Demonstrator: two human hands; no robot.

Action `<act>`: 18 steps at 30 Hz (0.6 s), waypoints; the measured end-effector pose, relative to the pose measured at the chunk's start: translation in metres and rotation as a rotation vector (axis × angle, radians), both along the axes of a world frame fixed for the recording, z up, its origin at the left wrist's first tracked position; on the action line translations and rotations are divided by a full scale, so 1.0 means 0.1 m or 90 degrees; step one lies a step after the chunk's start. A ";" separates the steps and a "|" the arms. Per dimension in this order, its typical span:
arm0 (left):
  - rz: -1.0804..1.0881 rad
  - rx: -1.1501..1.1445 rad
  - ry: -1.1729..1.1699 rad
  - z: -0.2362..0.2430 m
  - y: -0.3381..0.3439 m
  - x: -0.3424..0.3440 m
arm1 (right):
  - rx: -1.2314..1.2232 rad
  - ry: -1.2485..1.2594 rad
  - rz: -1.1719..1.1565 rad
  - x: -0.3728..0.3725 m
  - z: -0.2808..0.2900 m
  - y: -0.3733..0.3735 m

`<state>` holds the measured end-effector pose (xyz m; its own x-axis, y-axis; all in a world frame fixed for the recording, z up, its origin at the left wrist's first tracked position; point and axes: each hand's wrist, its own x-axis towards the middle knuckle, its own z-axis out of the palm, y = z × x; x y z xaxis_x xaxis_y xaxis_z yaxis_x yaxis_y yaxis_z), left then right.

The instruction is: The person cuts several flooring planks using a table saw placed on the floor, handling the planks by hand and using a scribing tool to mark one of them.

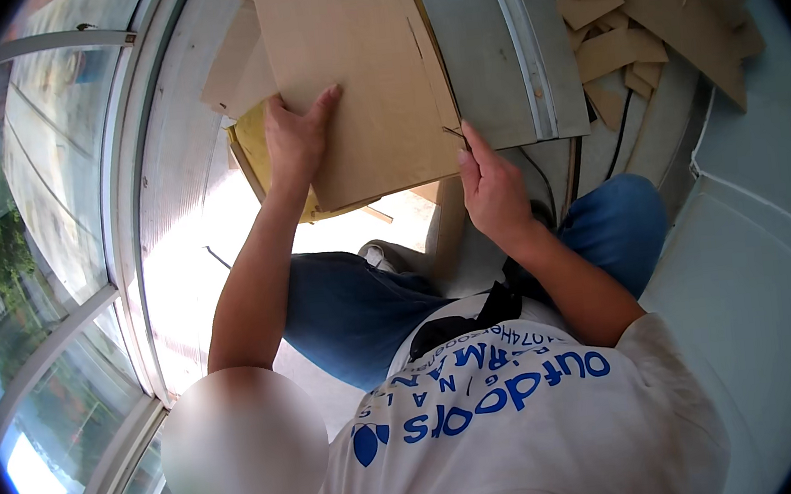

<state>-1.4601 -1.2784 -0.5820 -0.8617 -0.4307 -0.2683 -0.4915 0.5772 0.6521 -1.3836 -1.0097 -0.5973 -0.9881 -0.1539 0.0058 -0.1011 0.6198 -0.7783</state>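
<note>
A light-brown flat wooden board [365, 78] lies before me, its long sides running away from me. My left hand [298, 140] grips its left edge, with the thumb on the top face and the other fingers partly hidden at the edge. At the board's near right corner, my right hand [492, 180] is closed round a thin dark pointed tool [454, 134]. The tool's tip touches or nearly touches the board's right edge; its exact kind is too small to make out. Dark slits or splits run along that edge.
Under the board's left side sits a yellow piece [255, 146]. A grey panel with a metal rail [521, 44] stands right of the board. Cut board scraps [619, 49] are heaped at the far right. Windows [56, 184] line the left, and a pale panel [749, 260] the right.
</note>
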 end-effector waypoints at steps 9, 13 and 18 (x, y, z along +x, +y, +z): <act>-0.016 -0.019 0.009 -0.08 -0.04 0.03 | -0.001 0.015 0.009 0.01 -0.01 0.01; 0.004 0.020 -0.058 0.06 0.03 0.03 | -0.003 -0.003 0.015 0.06 -0.01 0.04; -0.008 0.003 -0.021 0.01 0.03 0.12 | -0.022 0.005 0.018 0.11 -0.01 0.05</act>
<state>-1.4477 -1.2752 -0.5813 -0.8573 -0.4189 -0.2992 -0.5062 0.5802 0.6381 -1.3726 -1.0044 -0.5985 -0.9833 -0.1812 0.0193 -0.1242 0.5894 -0.7983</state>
